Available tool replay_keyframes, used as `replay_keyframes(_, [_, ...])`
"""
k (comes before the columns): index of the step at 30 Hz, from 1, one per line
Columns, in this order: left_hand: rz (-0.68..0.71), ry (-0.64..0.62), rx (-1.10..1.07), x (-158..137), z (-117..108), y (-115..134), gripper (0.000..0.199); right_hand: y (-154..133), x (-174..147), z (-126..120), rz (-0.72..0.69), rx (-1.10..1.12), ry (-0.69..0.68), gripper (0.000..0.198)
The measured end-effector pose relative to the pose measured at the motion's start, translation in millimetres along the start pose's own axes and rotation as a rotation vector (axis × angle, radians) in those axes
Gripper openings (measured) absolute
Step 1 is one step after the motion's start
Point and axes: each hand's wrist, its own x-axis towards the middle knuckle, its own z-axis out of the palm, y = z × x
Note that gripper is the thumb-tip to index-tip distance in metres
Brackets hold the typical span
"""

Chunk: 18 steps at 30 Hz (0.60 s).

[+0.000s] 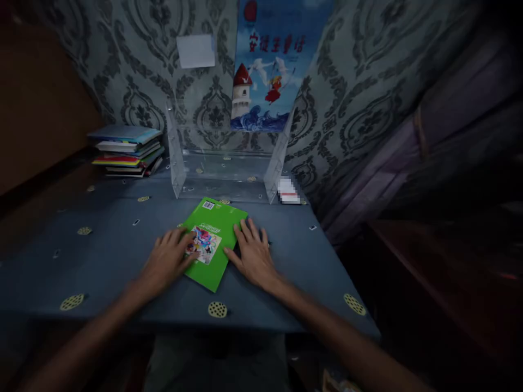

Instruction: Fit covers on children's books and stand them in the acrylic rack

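A green book (218, 223) with a barcode and a colourful picture on its cover lies tilted on the patterned tablecloth (110, 256). My left hand (169, 253) rests at its left edge, fingers stretched out over the picture. On the other side my right hand (254, 251) lies with fingers spread, its thumb and a fingertip on the cover's right edge. Neither hand is wrapped around the book. Just behind the book stands a clear acrylic rack (224, 188) with upright side panels.
A stack of books (128, 149) sits at the back left. Right of the rack lies a small white item (288, 190), blurred out. A blue poster (278, 71) and a white paper (196, 50) hang on the patterned wall. A purple curtain (379, 158) hangs at the right.
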Motion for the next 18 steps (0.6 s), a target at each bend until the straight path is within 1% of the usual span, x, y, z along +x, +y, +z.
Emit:
replay_keyframes(1, [-0.052, 0.005, -0.015, 3.3, 1.6, -7.2, 0.046, -6.6, -7.5, 0.2, -0.029, 0.004, -0.008, 0.066])
replay_keyframes(3, [-0.096, 0.002, -0.075, 7.2, 6.1, -17.7, 0.049, -19.1, -24.1, -0.1, -0.115, 0.031, -0.04, 0.063])
replay_keyframes(6, [-0.079, 0.022, -0.18, 8.6, 12.0, -23.5, 0.049, -35.1, -48.0, -0.9, -0.24, 0.084, -0.094, 0.06])
replay_keyframes(8, [-0.09, 0.056, -0.251, 8.9, 13.9, -23.9, 0.049, -42.8, -59.2, -1.4, -0.284, 0.104, -0.123, 0.063])
replay_keyframes(12, [-0.193, 0.104, -0.454, 12.2, 15.7, -26.8, 0.053, -50.8, -66.8, -3.1, -0.277, 0.122, -0.155, 0.077])
replay_keyframes(15, [-0.293, 0.134, -0.721, 16.3, 15.5, -33.0, 0.059, -52.0, -67.1, -4.6, -0.259, 0.142, -0.169, 0.079])
replay_keyframes(18, [-0.393, 0.151, -0.961, 17.6, 10.0, -38.1, 0.063, -50.0, -69.0, -3.8, -0.261, 0.176, -0.156, 0.078])
